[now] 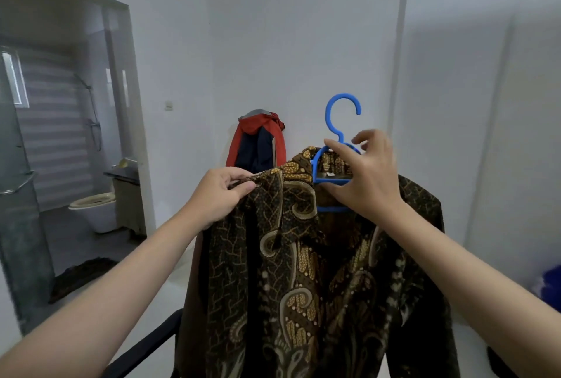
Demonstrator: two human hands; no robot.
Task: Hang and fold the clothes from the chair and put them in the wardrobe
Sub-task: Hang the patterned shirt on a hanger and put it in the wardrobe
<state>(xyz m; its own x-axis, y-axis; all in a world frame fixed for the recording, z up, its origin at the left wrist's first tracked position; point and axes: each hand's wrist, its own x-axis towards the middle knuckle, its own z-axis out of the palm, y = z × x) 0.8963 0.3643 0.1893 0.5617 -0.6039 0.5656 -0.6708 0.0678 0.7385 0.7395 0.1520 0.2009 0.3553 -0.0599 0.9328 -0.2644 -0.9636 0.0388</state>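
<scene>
One view only, head-worn, wide-angle. Looks forward and slightly down from the person's eye level along both forearms. Close range: the batik shirt (pixel 291 271) on its blue hanger (pixel 334 134) fills the lower centre, held up just ahead of the lens. Faces a white wall; bathroom doorway (pixel 69 122) at left edge. Edges bend with lens distortion.

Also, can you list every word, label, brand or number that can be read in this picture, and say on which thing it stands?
None can be read.
Shirt: only a brown and gold pattern, no words.
Hanger: plain blue, no mark visible.
Label inside the shirt collar: too small and blurred to read.
Jacket by the wall: no print visible.
</scene>
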